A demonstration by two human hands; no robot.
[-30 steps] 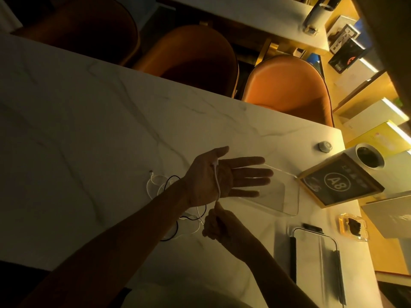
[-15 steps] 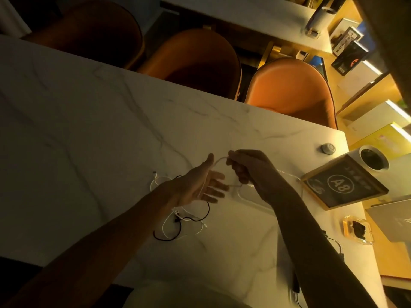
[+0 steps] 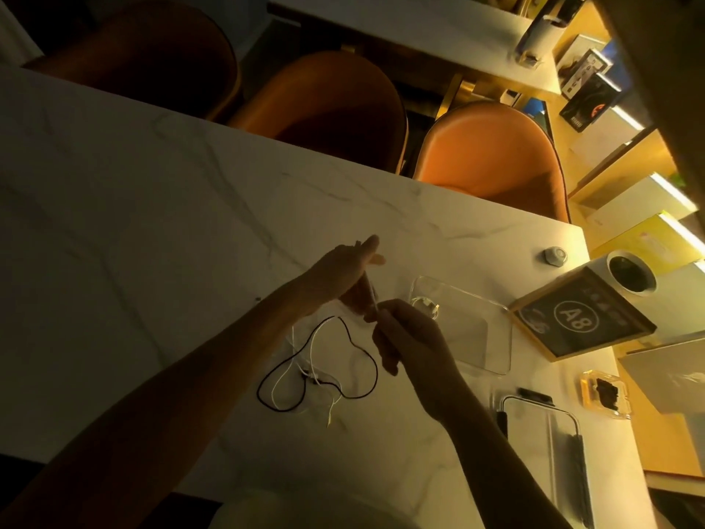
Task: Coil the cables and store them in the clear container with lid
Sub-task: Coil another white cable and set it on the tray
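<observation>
Left hand (image 3: 343, 269) is held up flat above the counter (image 3: 152, 223), fingers straight and thumb out, serving as a former with turns of the white cable (image 3: 372, 295) lying across its palm side. Right hand (image 3: 404, 337) sits just below it with fingers curled, pinching the same cable close to the left palm. From there the white cable drops to the counter, where its slack lies tangled with a black cable (image 3: 358, 345) in loose loops.

Judged from this, the step in hand is coiling the white cable round the left hand, with a good part still to wind. The clear container (image 3: 492, 337) lies open just right of the hands, and something small and coiled seems already inside, though glare makes that uncertain. Its lid (image 3: 564, 452) rests nearer, by the counter edge.

Next, the right hand needs to carry the cable over the left fingers without dragging the black one up with it.
</observation>
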